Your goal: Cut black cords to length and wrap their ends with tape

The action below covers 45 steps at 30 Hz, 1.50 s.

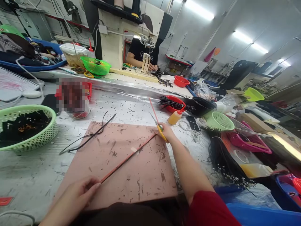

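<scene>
- A pink work mat (pixel 131 163) lies flat on a paint-flecked white tabletop (pixel 35 175), right in front of the person; every place below is given from this mat.
- The left hand (pixel 77 194), at the mat's near left corner, pinches the near end of a thin red-brown strip (pixel 127 159) between thumb and fingers.
- The strip runs slantwise across the mat, from that corner up toward the far right corner, lying low over the surface.
- The right hand (pixel 166 131), at the mat's far right corner, is clenched on yellow-handled scissors (pixel 158 125); the blades meet the strip's far end.
- A thin orange-red stick (pixel 154 110) rises past the scissors, beyond the mat's far edge; whether the hand holds it cannot be told.
- Two thin black strands (pixel 91 136) lie loose across the mat's far left corner and onto the tabletop.
- Left of the mat sits a green basket (pixel 44 135) with dark pieces inside.
- Beyond the far right corner stand a small orange squeeze bottle (pixel 174 117) and a red bowl (pixel 174 101) of black strands.
- Right of the mat lies a green strainer basket (pixel 219 121) and a heap of black strands (pixel 223 160).
- Far beyond the mat, another person's hand (pixel 154 67) rests at a sewing machine (pixel 131 31).
</scene>
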Each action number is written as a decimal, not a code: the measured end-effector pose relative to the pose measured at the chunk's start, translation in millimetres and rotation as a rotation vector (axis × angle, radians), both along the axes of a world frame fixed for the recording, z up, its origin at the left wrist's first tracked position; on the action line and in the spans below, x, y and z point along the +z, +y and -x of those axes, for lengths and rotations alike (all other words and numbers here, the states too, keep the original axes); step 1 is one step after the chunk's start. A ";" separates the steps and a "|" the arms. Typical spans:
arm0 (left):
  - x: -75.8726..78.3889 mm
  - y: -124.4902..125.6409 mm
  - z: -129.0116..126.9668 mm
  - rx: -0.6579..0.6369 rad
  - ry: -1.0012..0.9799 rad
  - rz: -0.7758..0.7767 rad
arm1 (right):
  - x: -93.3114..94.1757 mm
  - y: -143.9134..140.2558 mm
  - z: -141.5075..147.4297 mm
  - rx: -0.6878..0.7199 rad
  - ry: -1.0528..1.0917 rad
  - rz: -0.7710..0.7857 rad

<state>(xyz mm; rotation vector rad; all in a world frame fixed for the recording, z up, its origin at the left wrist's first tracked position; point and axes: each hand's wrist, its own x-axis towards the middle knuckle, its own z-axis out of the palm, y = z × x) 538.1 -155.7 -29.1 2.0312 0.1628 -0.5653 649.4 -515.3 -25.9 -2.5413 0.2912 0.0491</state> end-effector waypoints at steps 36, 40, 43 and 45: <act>12.1 -19.1 13.0 0.078 -0.208 -0.167 | 18.1 9.0 -2.0 0.096 0.216 0.438; 13.5 -8.3 4.0 0.542 -0.115 0.204 | 28.3 4.6 -11.6 0.071 0.236 0.457; 21.3 -6.8 -3.9 0.757 -0.031 0.422 | 31.5 1.1 -17.2 0.089 0.232 0.404; 27.7 -12.5 -7.2 0.791 0.013 0.492 | 33.9 -2.6 -17.9 0.101 0.211 0.377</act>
